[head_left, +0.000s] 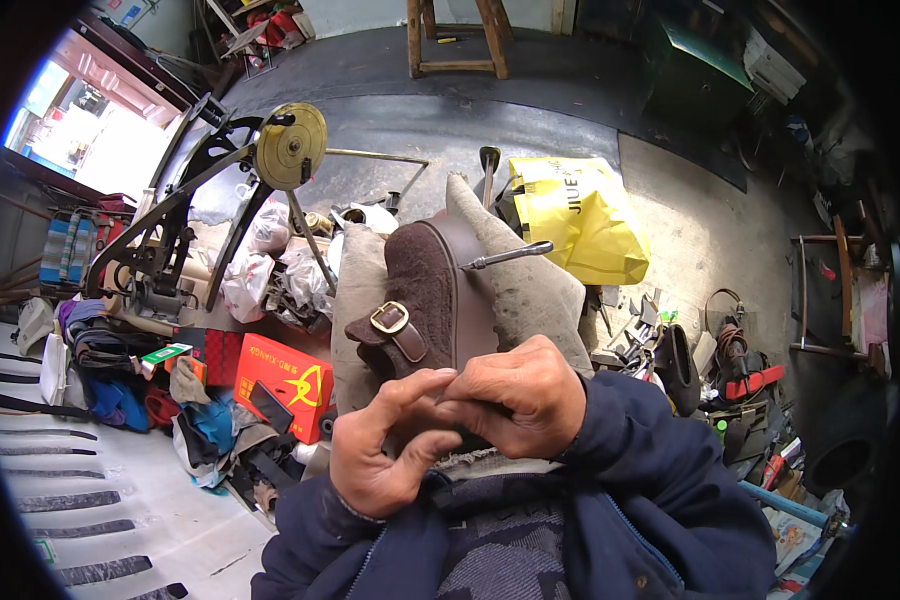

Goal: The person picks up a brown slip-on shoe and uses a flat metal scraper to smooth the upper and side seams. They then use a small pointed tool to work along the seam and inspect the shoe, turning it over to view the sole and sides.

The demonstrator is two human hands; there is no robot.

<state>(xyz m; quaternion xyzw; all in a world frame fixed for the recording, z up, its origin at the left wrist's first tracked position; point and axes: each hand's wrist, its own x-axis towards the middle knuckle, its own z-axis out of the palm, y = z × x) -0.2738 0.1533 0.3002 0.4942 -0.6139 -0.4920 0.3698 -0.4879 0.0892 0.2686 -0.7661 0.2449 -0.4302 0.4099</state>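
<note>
A brown fuzzy shoe [427,265] with a strap and a gold-coloured buckle [390,318] lies on its side on my lap, over a grey cloth [542,297], its sole toward the right. A metal hook-ended tool [510,256] rests with its tip at the sole's edge, and neither hand touches it. Just below the shoe's near end, my left hand [390,440] and my right hand [525,395] meet at the fingertips. My right fingers are pinched together; those of my left are curled, its thumb a little apart. Whatever they hold is too small to make out.
A hand-cranked sewing machine [170,225] with a brass-coloured wheel [291,146] stands at the left. Nearby are a red box [282,385] and piled cloths [205,425]. A yellow bag [582,220] sits beyond my lap; scattered tools [740,350] lie at the right, a wooden stool [457,65] far off.
</note>
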